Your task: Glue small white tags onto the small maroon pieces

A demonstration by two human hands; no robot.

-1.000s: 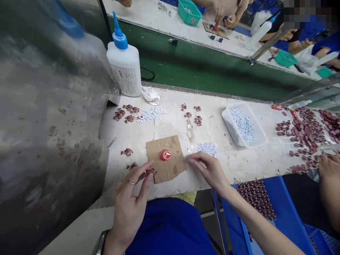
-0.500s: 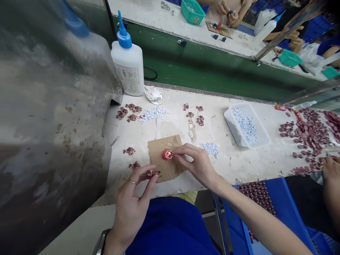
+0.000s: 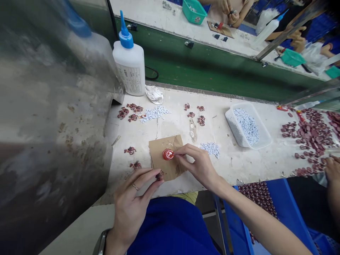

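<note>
My left hand, a ring on one finger, pinches a small dark red piece at the near edge of a brown cardboard square. My right hand has thumb and forefinger pinched at a red cap that sits on the cardboard; what the fingertips hold is too small to make out. A small heap of white pieces lies just right of my right hand. Little clusters of dark red pieces lie left of the cardboard.
A white glue bottle with a blue nozzle stands at the back left beside a large metal housing. A white tray of white pieces sits to the right, then a spread of dark red pieces. Another person's hand is at the right edge.
My right hand moved left from the table onto the red cap. My left hand shifted its dark red piece slightly right, onto the cardboard's near edge.
</note>
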